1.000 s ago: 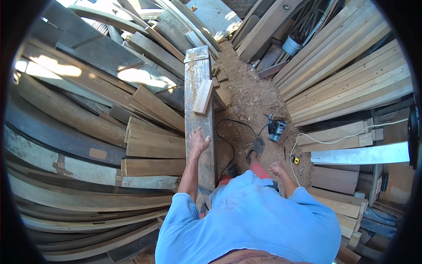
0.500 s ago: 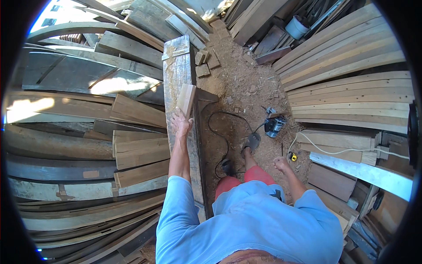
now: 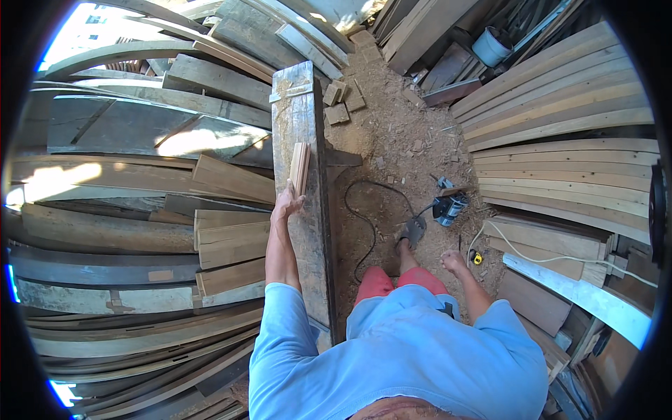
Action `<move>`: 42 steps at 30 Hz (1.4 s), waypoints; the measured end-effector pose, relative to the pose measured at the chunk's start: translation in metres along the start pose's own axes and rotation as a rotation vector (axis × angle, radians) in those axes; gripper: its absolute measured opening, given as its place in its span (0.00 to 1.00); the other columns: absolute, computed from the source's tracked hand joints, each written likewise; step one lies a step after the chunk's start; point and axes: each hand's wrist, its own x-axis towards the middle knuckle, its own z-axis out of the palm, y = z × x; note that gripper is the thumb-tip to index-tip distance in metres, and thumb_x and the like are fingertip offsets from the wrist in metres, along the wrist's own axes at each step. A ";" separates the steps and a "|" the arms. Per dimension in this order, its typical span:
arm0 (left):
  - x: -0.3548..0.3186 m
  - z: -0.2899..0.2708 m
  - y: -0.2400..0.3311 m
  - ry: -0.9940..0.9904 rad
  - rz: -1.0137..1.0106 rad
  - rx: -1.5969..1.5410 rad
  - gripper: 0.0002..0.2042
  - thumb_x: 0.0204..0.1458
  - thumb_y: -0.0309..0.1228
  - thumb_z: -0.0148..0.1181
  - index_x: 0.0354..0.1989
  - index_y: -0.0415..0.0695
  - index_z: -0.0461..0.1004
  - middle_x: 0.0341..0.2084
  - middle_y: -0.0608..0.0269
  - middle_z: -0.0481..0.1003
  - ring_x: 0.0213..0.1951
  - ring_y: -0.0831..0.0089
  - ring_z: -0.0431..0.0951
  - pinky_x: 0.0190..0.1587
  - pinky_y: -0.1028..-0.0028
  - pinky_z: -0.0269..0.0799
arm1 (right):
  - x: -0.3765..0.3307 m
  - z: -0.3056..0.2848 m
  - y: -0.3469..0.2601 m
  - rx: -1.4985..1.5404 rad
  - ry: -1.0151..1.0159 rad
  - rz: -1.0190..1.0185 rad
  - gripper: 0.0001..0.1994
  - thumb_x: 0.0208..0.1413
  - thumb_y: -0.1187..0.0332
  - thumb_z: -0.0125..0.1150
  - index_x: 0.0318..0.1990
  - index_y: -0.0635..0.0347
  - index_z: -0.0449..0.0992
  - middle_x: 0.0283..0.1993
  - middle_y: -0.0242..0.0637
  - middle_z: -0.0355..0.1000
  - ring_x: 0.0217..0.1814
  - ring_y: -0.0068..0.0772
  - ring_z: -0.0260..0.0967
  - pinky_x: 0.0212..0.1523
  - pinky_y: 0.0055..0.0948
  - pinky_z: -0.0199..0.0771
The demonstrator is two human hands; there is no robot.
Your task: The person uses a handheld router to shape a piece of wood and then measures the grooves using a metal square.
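A small stack of pale wooden boards (image 3: 299, 168) stands on edge, lengthwise on a worn wooden bench (image 3: 297, 241). My left hand (image 3: 286, 203) is closed round the near end of the stack, with the thumb on its right side. My right hand (image 3: 454, 262) is held low at my right side, fingers curled. A thin dark stick (image 3: 460, 242), like a pencil, rises from its fingertips; how it is gripped is too small to see. Beyond that hand, a yellow and black tape measure (image 3: 476, 258) lies among the shavings.
A corded power tool (image 3: 449, 208) rests on the shavings-covered floor, its black cable (image 3: 348, 203) looping toward the bench. Short wood blocks (image 3: 337, 113) lie by the bench's far end. Stacked planks (image 3: 234, 241) crowd the left, and more boards (image 3: 560, 178) line the right.
My left hand has turned the boards from showing a broad face to showing their narrow edges, and now grips their near end. My right hand stays low. The whole view has shifted slightly.
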 end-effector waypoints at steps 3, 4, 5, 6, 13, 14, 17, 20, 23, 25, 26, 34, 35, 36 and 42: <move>0.003 -0.012 0.011 0.024 -0.011 -0.219 0.34 0.50 0.34 0.61 0.67 0.39 0.59 0.47 0.40 0.79 0.50 0.49 0.80 0.53 0.62 0.75 | 0.007 0.010 -0.004 0.059 -0.011 0.019 0.09 0.59 0.67 0.55 0.37 0.62 0.78 0.31 0.36 0.77 0.26 0.25 0.72 0.23 0.27 0.70; 0.000 -0.012 0.006 0.087 -0.005 -0.330 0.31 0.50 0.32 0.60 0.65 0.40 0.62 0.46 0.42 0.79 0.50 0.50 0.80 0.52 0.63 0.76 | 0.007 0.012 -0.011 0.070 -0.025 0.038 0.09 0.59 0.67 0.55 0.37 0.62 0.78 0.32 0.36 0.77 0.26 0.25 0.72 0.24 0.27 0.70; -0.002 -0.010 0.004 0.147 0.005 -0.445 0.29 0.49 0.31 0.59 0.63 0.40 0.65 0.44 0.44 0.80 0.49 0.51 0.81 0.52 0.64 0.76 | 0.006 0.012 -0.018 0.062 -0.021 0.029 0.09 0.59 0.67 0.55 0.38 0.63 0.79 0.31 0.35 0.77 0.26 0.25 0.72 0.24 0.27 0.71; -0.001 -0.008 0.003 0.167 -0.038 -0.521 0.27 0.48 0.29 0.55 0.61 0.39 0.68 0.47 0.44 0.79 0.51 0.53 0.80 0.55 0.63 0.74 | 0.005 0.011 -0.025 0.055 -0.016 0.020 0.09 0.59 0.68 0.55 0.38 0.63 0.79 0.31 0.35 0.77 0.26 0.25 0.72 0.25 0.28 0.71; 0.018 0.025 -0.031 0.183 -0.351 -0.151 0.34 0.50 0.35 0.54 0.70 0.44 0.61 0.54 0.35 0.72 0.58 0.42 0.72 0.63 0.56 0.66 | -0.016 0.010 -0.042 -0.020 0.077 -0.039 0.10 0.58 0.67 0.56 0.40 0.63 0.79 0.30 0.35 0.77 0.25 0.25 0.72 0.25 0.28 0.71; 0.020 0.026 -0.032 0.192 -0.343 -0.278 0.40 0.50 0.40 0.58 0.73 0.40 0.54 0.59 0.31 0.66 0.62 0.37 0.64 0.65 0.53 0.61 | -0.018 0.011 -0.043 -0.039 0.069 -0.017 0.10 0.58 0.67 0.56 0.40 0.64 0.79 0.30 0.35 0.77 0.25 0.24 0.72 0.25 0.28 0.70; 0.000 0.023 0.010 0.365 -0.251 -0.145 0.47 0.48 0.46 0.63 0.73 0.33 0.48 0.59 0.30 0.66 0.62 0.38 0.65 0.66 0.54 0.60 | -0.019 0.021 -0.030 -0.052 0.072 0.027 0.10 0.58 0.68 0.56 0.41 0.64 0.79 0.31 0.35 0.78 0.25 0.24 0.72 0.24 0.28 0.70; 0.001 0.025 0.000 0.314 -0.155 -0.122 0.52 0.47 0.47 0.67 0.74 0.32 0.42 0.63 0.29 0.60 0.64 0.37 0.59 0.67 0.53 0.57 | -0.009 0.043 -0.011 0.013 0.085 0.018 0.10 0.58 0.69 0.56 0.41 0.64 0.79 0.32 0.36 0.78 0.25 0.25 0.72 0.23 0.29 0.69; 0.014 0.024 0.003 0.344 0.020 -0.108 0.49 0.49 0.44 0.67 0.74 0.36 0.46 0.63 0.33 0.63 0.64 0.41 0.62 0.66 0.55 0.60 | -0.008 0.066 -0.006 0.064 0.068 0.052 0.09 0.58 0.69 0.56 0.41 0.64 0.78 0.33 0.37 0.78 0.26 0.25 0.72 0.23 0.28 0.69; 0.029 0.024 0.003 0.319 0.112 -0.258 0.46 0.50 0.43 0.67 0.74 0.38 0.49 0.62 0.36 0.66 0.63 0.44 0.66 0.65 0.57 0.63 | -0.004 0.077 -0.007 0.041 0.029 0.076 0.10 0.58 0.69 0.56 0.42 0.64 0.78 0.33 0.37 0.78 0.26 0.25 0.72 0.23 0.28 0.69; 0.041 0.022 -0.001 0.283 0.129 -0.400 0.44 0.50 0.42 0.66 0.73 0.39 0.51 0.62 0.37 0.67 0.62 0.46 0.69 0.65 0.59 0.64 | -0.006 0.082 -0.014 0.039 0.021 0.063 0.10 0.58 0.68 0.56 0.42 0.64 0.78 0.33 0.37 0.78 0.26 0.25 0.72 0.23 0.28 0.69; 0.067 -0.019 0.012 0.077 0.171 -0.694 0.40 0.56 0.32 0.64 0.72 0.30 0.49 0.59 0.46 0.73 0.55 0.70 0.77 0.56 0.73 0.72 | -0.009 0.093 -0.048 0.092 0.009 0.015 0.11 0.58 0.68 0.56 0.43 0.64 0.78 0.32 0.37 0.78 0.27 0.25 0.72 0.25 0.28 0.70; 0.066 -0.020 0.013 0.079 0.169 -0.680 0.40 0.56 0.32 0.64 0.72 0.29 0.49 0.59 0.45 0.73 0.54 0.70 0.77 0.56 0.74 0.72 | -0.008 0.091 -0.049 0.083 0.007 0.016 0.11 0.58 0.68 0.56 0.43 0.64 0.78 0.32 0.37 0.78 0.27 0.25 0.72 0.25 0.28 0.70; 0.064 -0.021 0.014 0.068 0.147 -0.685 0.41 0.55 0.34 0.65 0.72 0.31 0.49 0.59 0.43 0.72 0.56 0.66 0.76 0.57 0.71 0.71 | -0.008 0.089 -0.050 0.074 0.006 0.017 0.11 0.58 0.67 0.56 0.44 0.64 0.78 0.32 0.37 0.78 0.26 0.25 0.72 0.25 0.29 0.70; 0.060 -0.015 0.050 0.252 0.094 -0.079 0.50 0.46 0.55 0.69 0.76 0.54 0.50 0.54 0.29 0.63 0.57 0.36 0.65 0.63 0.52 0.61 | 0.001 0.080 -0.050 0.051 0.040 0.040 0.12 0.58 0.67 0.55 0.44 0.64 0.78 0.32 0.38 0.78 0.26 0.26 0.72 0.25 0.29 0.71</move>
